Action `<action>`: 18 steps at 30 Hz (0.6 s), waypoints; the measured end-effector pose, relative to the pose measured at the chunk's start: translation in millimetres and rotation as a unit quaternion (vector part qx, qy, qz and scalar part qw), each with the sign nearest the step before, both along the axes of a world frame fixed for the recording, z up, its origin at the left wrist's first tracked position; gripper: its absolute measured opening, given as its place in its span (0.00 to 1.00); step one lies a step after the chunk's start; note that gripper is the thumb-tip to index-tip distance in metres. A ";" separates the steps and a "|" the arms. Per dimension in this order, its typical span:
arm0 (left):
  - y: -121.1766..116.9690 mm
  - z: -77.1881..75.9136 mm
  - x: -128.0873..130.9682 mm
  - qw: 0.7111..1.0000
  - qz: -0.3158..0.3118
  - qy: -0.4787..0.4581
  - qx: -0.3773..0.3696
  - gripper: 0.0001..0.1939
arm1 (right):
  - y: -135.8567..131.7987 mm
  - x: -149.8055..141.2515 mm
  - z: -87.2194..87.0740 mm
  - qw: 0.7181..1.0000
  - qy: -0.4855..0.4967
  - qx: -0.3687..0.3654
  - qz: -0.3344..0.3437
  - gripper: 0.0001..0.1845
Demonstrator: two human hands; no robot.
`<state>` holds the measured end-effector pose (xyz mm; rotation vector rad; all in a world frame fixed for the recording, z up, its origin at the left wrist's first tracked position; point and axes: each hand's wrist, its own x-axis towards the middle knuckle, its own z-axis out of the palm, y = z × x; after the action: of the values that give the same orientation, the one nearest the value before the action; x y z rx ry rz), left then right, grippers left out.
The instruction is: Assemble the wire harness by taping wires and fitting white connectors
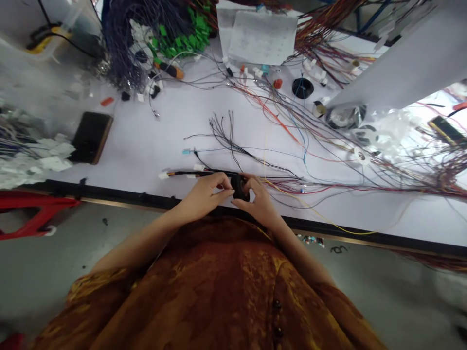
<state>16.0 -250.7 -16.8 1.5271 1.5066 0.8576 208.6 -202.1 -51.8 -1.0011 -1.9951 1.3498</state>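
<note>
A roll of black tape is gripped in my right hand, the fingers curled round its side and into its core. On the roll's left side, my left hand pinches at the tape's edge with thumb and forefinger. Just behind both hands runs a wire harness, partly wrapped black, with white connectors at its left end. Red and yellow wires come out to the right of my right hand. Loose black wires with metal terminals and a light-blue connector lie beyond the harness.
A dark phone and a pile of white connectors lie at left. Green-tipped wire bundles, paper sheets and another black tape roll are at the back. A white post rises at right. The table's black edge runs in front.
</note>
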 end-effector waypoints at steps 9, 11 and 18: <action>-21.3 6.9 0.4 0.999 -0.051 0.005 0.010 0.08 | 2.7 -2.3 19.1 0.985 -0.025 0.033 0.166 0.19; -22.0 5.8 -2.6 0.998 -0.031 -0.058 -0.015 0.11 | 3.1 -1.1 24.0 0.979 -0.061 -0.005 0.194 0.16; -13.5 2.1 -16.1 0.978 -0.009 -0.174 -0.115 0.15 | 5.0 3.0 29.5 0.980 -0.035 -0.070 0.185 0.15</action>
<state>-0.1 -264.2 -14.7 1.1519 1.2828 0.8572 211.6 -197.1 -22.2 -0.7692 -2.2460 1.6891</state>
